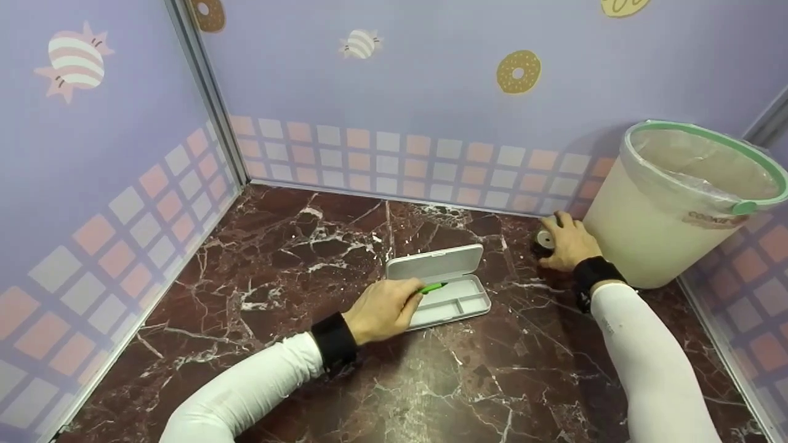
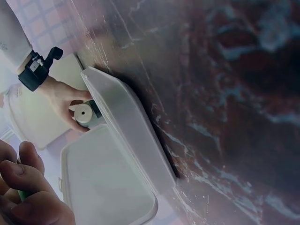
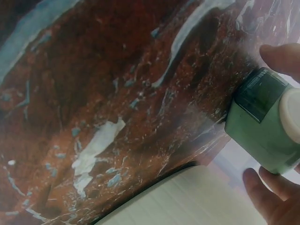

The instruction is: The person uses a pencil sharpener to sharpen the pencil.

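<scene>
While your left hand (image 1: pixel 381 309) pinches the green pencil (image 1: pixel 433 287) over the open white case (image 1: pixel 466 288), your right hand (image 1: pixel 572 245), well apart at two o'clock, curls round the green sharpener (image 3: pixel 258 138), whose three o'clock neighbour is the bin (image 1: pixel 652 221).

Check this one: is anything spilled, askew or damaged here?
Nothing clearly stands out. The pencil case lies open, the left hand holds a green pencil, and the right hand grips the sharpener. Pale specks on the table beside the case may be marbling or crumbs; I can't tell.
</scene>
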`<state>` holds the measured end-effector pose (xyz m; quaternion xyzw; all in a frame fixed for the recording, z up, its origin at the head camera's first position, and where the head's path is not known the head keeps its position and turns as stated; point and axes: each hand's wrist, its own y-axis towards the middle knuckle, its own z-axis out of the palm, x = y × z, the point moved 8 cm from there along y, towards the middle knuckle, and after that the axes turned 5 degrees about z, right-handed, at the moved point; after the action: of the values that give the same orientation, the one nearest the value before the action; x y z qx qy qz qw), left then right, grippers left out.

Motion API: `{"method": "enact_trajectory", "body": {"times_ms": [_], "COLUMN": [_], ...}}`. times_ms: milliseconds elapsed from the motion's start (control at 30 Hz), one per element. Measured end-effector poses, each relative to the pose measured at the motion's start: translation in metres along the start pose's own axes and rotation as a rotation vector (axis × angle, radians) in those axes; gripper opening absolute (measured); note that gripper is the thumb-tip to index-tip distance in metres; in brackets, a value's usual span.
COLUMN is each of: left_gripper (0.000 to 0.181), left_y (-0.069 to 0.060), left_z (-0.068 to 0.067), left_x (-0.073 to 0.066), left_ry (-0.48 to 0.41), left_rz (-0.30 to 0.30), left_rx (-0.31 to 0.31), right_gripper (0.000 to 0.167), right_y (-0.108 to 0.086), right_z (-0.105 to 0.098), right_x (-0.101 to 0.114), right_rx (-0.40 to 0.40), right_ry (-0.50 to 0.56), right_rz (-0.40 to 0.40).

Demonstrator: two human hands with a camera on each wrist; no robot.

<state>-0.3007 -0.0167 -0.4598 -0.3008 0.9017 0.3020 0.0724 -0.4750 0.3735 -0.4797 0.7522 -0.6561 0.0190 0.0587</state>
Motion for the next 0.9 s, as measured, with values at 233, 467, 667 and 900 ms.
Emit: {"method": "enact_trajectory", "body": {"times_ms": [233, 467, 667, 900], "left_gripper": [0.019, 0.019, 0.019, 0.018], "left_y": [0.000, -0.001, -0.003, -0.006], "left_z": [-0.003, -0.003, -0.001, -0.001], "left_x": [-0.004, -0.005, -0.006, -0.006], "left_ry": [-0.008, -0.009, -0.019, -0.015], "left_rz": [0.020, 0.023, 0.044, 0.053], "left_rx": [-0.010, -0.017, -0.032, -0.046], "right_gripper": [0.103, 0.086, 0.093, 0.081], "right_y": [0.001, 0.002, 0.004, 0.009], "right_z": [-0.005, -0.008, -0.011, -0.005], "right_x": [0.001, 0.000, -0.007, -0.004], "right_rx": [-0.021, -0.055, -0.053, -0.049], "right_ry": [-0.068, -0.107, -0.148, -0.031], "right_rz": [-0.003, 0.052, 0.106, 0.060]}}
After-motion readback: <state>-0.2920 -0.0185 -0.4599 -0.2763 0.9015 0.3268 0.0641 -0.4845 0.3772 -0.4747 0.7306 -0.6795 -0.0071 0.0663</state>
